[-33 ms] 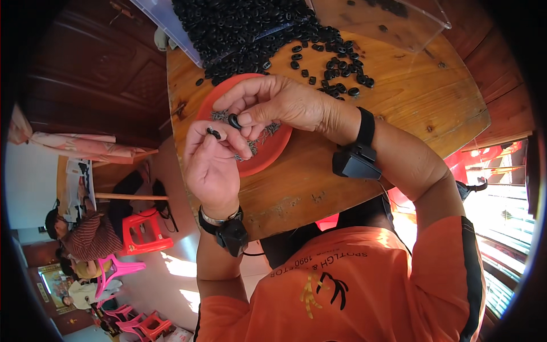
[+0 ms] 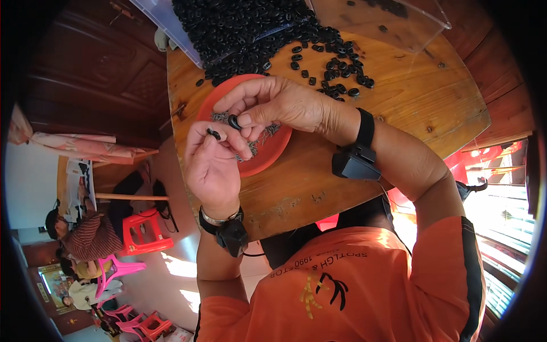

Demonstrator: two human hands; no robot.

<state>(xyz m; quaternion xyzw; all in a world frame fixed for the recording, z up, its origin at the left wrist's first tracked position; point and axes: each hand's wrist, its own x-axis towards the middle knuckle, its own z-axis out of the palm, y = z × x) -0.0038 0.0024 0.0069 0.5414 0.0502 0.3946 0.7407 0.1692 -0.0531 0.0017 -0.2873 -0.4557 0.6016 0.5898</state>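
My right hand (image 2: 285, 105) pinches a small black oval plastic piece (image 2: 234, 121) between thumb and fingers. Close beside it, palm up, my left hand (image 2: 213, 168) grips another small black piece (image 2: 213, 133) between thumb and forefinger, with a tiny pale tip showing at its end. Both hands are held over an orange-red bowl (image 2: 274, 159), covering much of it. Inside lie many tiny grey metal bits (image 2: 269, 132) that look like springs. Past the bowl, a large heap of black oval pieces with holes (image 2: 239, 34) spills onto the wooden table (image 2: 410, 91).
Loose black pieces (image 2: 342, 71) lie scattered right of the heap. A clear plastic container (image 2: 393, 34) stands at the far right, a bluish translucent bin (image 2: 171, 28) at the far left. Off to the left are a red stool (image 2: 142, 233), pink stools (image 2: 117, 268) and seated people (image 2: 94, 239).
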